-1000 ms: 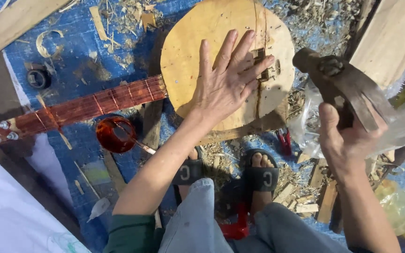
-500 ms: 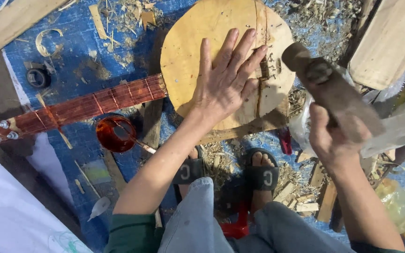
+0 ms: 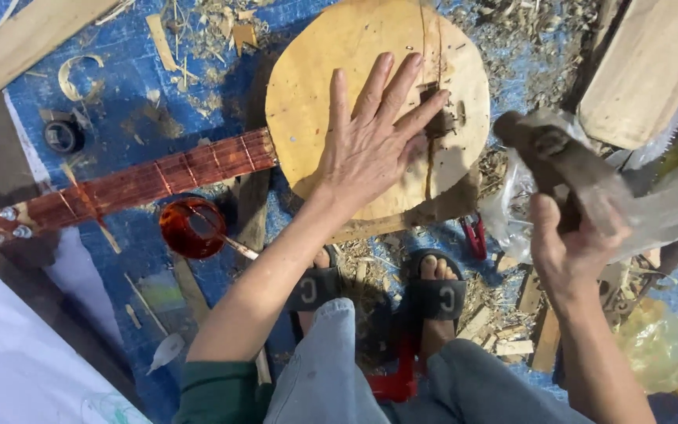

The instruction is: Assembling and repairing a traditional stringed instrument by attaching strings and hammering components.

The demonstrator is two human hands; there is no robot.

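Observation:
A round pale wooden soundboard [image 3: 315,86] of an unfinished stringed instrument lies on a blue tarp, its reddish fretted neck [image 3: 143,180] running left. My left hand [image 3: 370,145] lies flat on the soundboard, fingers spread, beside a long crack with small holes. My right hand [image 3: 570,251] is raised at the right, gripping the handle of a worn hammer [image 3: 543,153] whose head hangs above the board's right edge.
A red cup [image 3: 190,228] with a brush stands below the neck. Wood shavings litter the blue tarp [image 3: 119,86]. Planks [image 3: 645,71] lie at the top right, clear plastic bags [image 3: 668,204] at the right. My sandalled feet [image 3: 433,294] and red pliers [image 3: 474,235] are below the board.
The hammer in my right hand has swung left and down toward the soundboard's edge. My left hand has stayed flat on the board.

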